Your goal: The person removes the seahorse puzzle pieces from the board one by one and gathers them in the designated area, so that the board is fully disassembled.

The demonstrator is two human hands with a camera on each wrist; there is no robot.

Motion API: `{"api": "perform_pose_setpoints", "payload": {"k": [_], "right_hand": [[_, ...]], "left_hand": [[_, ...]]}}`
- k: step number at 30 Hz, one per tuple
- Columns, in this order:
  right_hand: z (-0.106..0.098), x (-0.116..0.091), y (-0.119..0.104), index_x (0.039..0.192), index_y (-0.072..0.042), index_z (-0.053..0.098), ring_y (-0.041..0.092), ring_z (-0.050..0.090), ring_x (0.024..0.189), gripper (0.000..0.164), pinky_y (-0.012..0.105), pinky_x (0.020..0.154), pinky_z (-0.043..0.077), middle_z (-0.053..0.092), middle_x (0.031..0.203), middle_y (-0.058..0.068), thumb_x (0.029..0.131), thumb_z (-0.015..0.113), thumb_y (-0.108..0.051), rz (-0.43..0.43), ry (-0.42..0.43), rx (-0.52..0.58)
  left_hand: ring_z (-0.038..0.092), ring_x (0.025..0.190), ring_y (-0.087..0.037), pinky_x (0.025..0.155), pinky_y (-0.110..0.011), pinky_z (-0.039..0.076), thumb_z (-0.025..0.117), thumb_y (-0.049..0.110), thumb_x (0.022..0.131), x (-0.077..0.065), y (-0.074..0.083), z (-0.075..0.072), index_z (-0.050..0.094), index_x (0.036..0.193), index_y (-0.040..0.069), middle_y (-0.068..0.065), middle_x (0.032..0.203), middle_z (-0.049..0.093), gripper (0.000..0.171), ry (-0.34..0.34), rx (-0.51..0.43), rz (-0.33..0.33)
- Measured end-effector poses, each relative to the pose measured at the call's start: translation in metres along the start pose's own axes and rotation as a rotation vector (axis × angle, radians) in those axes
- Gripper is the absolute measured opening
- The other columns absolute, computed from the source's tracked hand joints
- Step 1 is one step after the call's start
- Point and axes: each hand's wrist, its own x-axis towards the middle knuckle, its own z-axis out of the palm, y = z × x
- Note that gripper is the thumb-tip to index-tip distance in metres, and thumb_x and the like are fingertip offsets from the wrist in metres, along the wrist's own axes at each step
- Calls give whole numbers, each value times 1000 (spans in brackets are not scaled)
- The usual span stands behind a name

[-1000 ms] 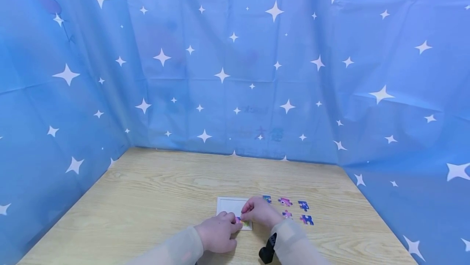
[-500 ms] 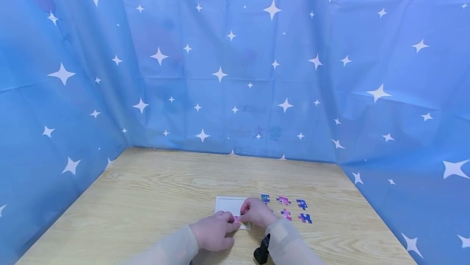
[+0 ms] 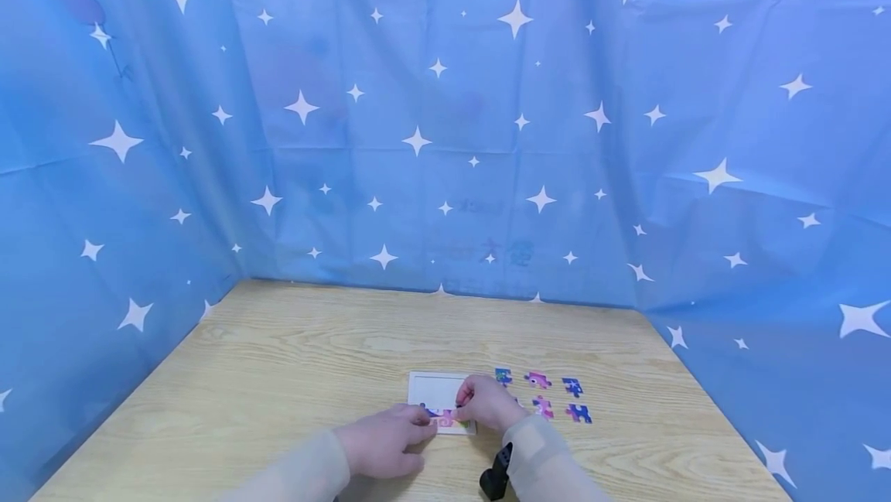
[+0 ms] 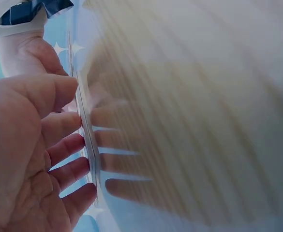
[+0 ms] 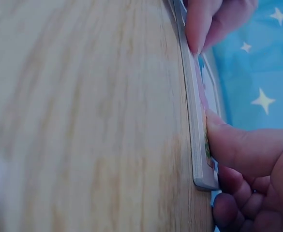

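In the head view a white puzzle tray [image 3: 435, 384] lies on the table, with a row of jigsaw pieces [image 3: 445, 419] in pink, blue and green along its near side. My left hand [image 3: 388, 440] rests at the tray's near left, fingertips over its front rim. Its fingers look extended and loosely spread in the left wrist view. My right hand [image 3: 489, 403] reaches over the tray's right side, thumb and index finger pinching a puzzle piece at the right of the row. From the right wrist, the thumb [image 5: 243, 147] presses on that piece while the other fingers curl beside the tray's edge.
Several loose jigsaw pieces lie right of the tray, among them a pink one [image 3: 538, 380] and a dark blue one [image 3: 579, 413]. One is partly hidden behind the right hand. A blue star-patterned curtain [image 3: 445, 138] encloses the wooden table [image 3: 313, 347].
My left hand has slid left and back toward me, uncovering more of the row of pieces. The right hand stays at the tray's right side, nearly still.
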Motion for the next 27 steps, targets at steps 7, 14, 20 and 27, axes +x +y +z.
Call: {"api": "perform_pose_setpoints", "payload": {"k": [7,14,20,27], "right_hand": [[1,0,0,80,-9,60,18,50,73,21,31,66,40,56,77,1,76,81,-11,33,-1,-2],[1,0,0,81,-10,60,18,49,73,20,32,67,39,55,78,1,76,80,-11,54,2,2],[0,2,-1,83,-9,60,20,50,75,20,33,67,39,56,80,2,77,79,-11,81,-20,17],[-4,1,0,82,-8,60,19,48,73,20,30,63,38,55,79,2,79,79,-13,36,-59,27]], "left_hand": [[38,135,-24,108,-42,37,58,43,91,-16,-10,-4,49,142,21,-3,147,42,56,-34,-18,-81],[37,136,-25,109,-44,36,56,48,91,-20,-13,-5,49,143,24,-1,150,40,57,-60,-26,-92],[38,136,-25,108,-45,36,57,47,90,-18,-14,-2,51,141,24,0,149,42,56,-48,-50,-119],[39,135,-25,107,-44,37,58,43,90,-16,-15,-2,53,139,23,0,147,44,53,-48,-88,-133]]}}
